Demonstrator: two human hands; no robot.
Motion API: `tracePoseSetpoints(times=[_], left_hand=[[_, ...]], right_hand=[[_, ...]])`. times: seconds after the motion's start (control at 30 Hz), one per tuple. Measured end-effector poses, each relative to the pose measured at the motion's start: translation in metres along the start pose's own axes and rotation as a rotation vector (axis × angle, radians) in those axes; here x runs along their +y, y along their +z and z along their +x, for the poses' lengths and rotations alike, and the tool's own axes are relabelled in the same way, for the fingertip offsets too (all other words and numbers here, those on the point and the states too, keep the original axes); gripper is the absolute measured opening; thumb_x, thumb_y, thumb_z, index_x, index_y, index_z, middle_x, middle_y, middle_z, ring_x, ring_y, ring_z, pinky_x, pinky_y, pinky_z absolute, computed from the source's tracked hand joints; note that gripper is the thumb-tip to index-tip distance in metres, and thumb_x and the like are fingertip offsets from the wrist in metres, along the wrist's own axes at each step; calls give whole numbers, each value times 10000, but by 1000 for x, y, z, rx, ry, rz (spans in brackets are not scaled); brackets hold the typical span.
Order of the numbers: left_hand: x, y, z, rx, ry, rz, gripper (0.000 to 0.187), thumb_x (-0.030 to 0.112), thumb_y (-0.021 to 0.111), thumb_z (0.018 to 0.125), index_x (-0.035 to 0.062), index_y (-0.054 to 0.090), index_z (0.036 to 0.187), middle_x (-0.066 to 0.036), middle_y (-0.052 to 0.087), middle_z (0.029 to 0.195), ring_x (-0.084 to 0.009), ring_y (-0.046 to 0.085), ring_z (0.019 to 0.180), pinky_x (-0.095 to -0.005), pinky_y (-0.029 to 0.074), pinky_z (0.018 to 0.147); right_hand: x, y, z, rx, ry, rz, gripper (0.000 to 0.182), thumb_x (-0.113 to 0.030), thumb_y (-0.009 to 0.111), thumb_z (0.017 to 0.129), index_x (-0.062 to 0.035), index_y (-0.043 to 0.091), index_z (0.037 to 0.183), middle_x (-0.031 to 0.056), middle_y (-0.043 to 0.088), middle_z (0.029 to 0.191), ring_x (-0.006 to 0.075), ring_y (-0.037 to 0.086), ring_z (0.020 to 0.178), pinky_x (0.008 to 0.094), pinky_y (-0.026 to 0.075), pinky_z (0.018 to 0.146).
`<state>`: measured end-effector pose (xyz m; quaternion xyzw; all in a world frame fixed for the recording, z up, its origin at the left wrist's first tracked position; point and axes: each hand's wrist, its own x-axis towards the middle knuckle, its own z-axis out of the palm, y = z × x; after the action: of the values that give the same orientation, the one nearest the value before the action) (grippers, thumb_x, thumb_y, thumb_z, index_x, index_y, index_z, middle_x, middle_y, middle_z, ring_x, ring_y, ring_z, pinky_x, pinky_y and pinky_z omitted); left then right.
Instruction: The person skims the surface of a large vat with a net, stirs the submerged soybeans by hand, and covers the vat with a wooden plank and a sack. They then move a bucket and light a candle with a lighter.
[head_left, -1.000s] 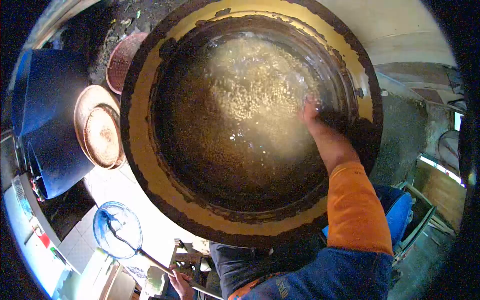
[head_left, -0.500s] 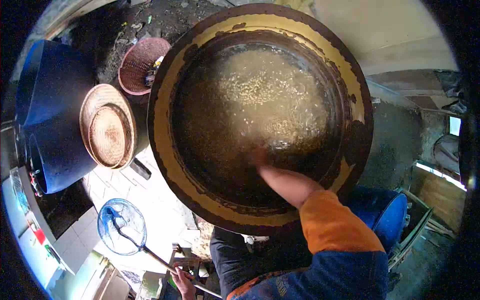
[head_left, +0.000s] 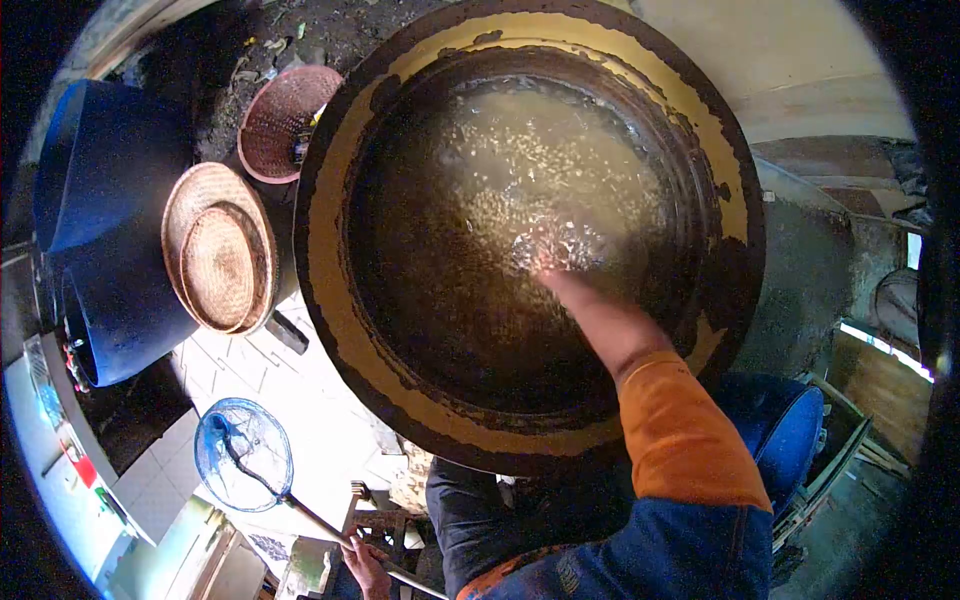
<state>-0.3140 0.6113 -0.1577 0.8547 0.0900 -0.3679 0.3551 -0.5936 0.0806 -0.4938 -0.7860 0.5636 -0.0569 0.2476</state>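
Note:
A wide, round vat [head_left: 322, 300] with a worn yellow and brown rim holds cloudy water with many pale beans [head_left: 500, 212] in it. My right hand [head_left: 550, 262] is dipped into this water near the middle, among the beans. Splashing and blur hide its fingers, so I cannot see whether it grips anything. Low at the left, my left hand [head_left: 366, 566] is closed round the long handle of a blue hand net [head_left: 258, 455]. The net's hoop hangs over the pale floor, left of the vat and apart from it.
Two round woven trays [head_left: 213, 190], one lying on the other, are left of the vat. Behind them stands a reddish basket [head_left: 270, 135] with things inside. Large blue drums [head_left: 115, 170] line the far left. Another blue drum [head_left: 790, 430] is at the lower right.
My right hand has moved up and to the right through the water, and the water splashes around it. My left hand keeps hold of the net, almost unmoved.

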Motion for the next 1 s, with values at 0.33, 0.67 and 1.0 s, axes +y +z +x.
tracePoseSetpoints(times=[0.33,0.67,1.0], left_hand=[[2,3,1,31,-45,-30,281,301,452,930,65,479,1080,27,385,517,-51,374,416,-211,364,399],[-10,-4,4,35,-84,-68,283,307,449,929,82,472,1098,26,384,501,-55,379,401,-208,359,381],[-12,-5,5,49,-88,-44,303,323,453,926,93,457,1123,17,395,485,-65,383,378,-212,349,351]], right_hand=[[67,-7,88,374,665,-27,472,-374,502,827,-81,485,1197,171,468,1237,329,473,1092,455,355,953],[-82,98,115,332,481,137,526,-408,418,876,-42,422,1253,163,505,1219,292,505,1085,432,347,995],[-179,50,28,-351,-396,167,519,-416,418,872,-44,450,1232,165,506,1218,312,499,1087,435,344,987]])
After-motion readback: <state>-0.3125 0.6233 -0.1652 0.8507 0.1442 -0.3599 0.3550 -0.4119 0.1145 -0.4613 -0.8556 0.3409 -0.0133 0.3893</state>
